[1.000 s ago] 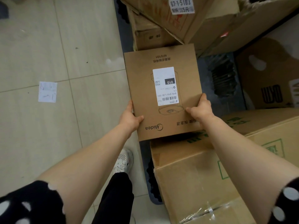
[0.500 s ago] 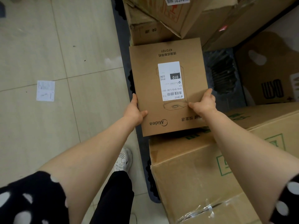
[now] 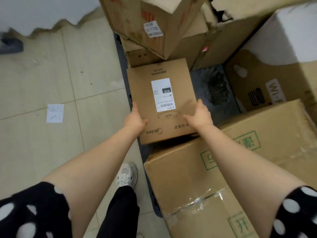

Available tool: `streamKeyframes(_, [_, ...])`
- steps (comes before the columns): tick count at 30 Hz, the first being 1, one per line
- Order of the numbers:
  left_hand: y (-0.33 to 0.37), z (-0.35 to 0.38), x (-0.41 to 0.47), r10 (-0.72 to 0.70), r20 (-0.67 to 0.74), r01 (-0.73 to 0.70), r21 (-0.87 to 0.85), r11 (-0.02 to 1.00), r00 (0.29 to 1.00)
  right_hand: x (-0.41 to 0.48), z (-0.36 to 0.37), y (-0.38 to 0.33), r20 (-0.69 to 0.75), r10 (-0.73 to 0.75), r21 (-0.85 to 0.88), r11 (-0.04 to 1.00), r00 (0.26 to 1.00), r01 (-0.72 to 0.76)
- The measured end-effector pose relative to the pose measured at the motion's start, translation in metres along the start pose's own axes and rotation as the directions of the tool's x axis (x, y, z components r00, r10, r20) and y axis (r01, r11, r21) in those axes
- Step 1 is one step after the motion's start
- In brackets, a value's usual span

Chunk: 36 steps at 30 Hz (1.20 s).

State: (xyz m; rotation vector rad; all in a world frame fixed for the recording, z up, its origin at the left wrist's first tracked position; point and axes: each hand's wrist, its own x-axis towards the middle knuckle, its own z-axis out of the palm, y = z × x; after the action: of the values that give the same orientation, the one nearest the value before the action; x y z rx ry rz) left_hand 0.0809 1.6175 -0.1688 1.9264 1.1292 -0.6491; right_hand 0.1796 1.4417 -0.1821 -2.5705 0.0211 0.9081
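Midea box [image 3: 181, 93], flat brown cardboard, held by both hands at its near half, out in front of the person. Left hand [image 3: 135, 120] grips the left edge: thumb lies on the top face, fingers curl under and out of sight. Right hand [image 3: 199, 115] grips the right edge near the lower corner: thumb stretches across the top face, fingers run along the side. Near edge of the box sits over the far corner of a large carton [image 3: 188, 177] with green print and torn clear tape; cannot tell whether the two touch. Beyond the box, more cartons: a tilted carton [image 3: 137, 19] with a white sticker leans over a smaller one, and a carton with black print [image 3: 257, 86] stands to the right. Between them a dark ribbed mat [image 3: 214, 88] shows, running under the stack. Left of the stack, pale floor tiles [image 3: 51, 66] with grey joints and small dark specks; a white paper slip [image 3: 54, 113] lies flat on them, well apart from the boxes. A white shoe [image 3: 127, 174] stands at the mat's edge below a black trouser leg. Black sleeves with white dots sit at the upper arms. Box face reads upside down to the camera: brand name at the near left, a line drawing of an appliance at centre, a white shipping label [image 3: 163, 94] with a barcode and "010" stuck over the drawing
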Motion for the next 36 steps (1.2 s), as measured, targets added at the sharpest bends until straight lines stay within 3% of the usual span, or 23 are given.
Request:
streamKeyframes(8, [0.053,-0.009,-0.152,0.118,-0.142,-0.101,0.119,0.988,0.983,-0.13,-0.106,0.024,0.03,-0.129,-0.007,0.992,0.991,0.129])
streamKeyframes(14, [0.103,-0.002,-0.278,0.289,-0.061,-0.259,0.298,0.919,0.955,-0.228,-0.204,0.066,0.002,-0.145,-0.005,0.989,0.989,0.145])
streamKeyframes(20, [0.157,0.012,-0.38,0.507,0.061,-0.451,0.557,0.697,0.86,-0.329,-0.277,0.128,-0.176,-0.034,0.093,0.994,0.984,0.051])
streamKeyframes(25, [0.178,0.052,-0.464,0.632,0.243,-0.614,0.632,0.473,0.736,-0.432,-0.296,0.201,-0.291,0.159,0.172,0.979,0.943,-0.112])
streamKeyframes(30, [0.189,0.107,-0.552,0.698,0.403,-0.702,0.683,0.2,0.592,-0.521,-0.309,0.275,-0.383,0.336,0.279,0.93,0.86,-0.239])
streamKeyframes(36, [0.225,0.194,-0.669,0.748,0.524,-0.76,0.649,-0.041,0.407,-0.605,-0.346,0.382,-0.474,0.471,0.36,0.875,0.744,-0.324])
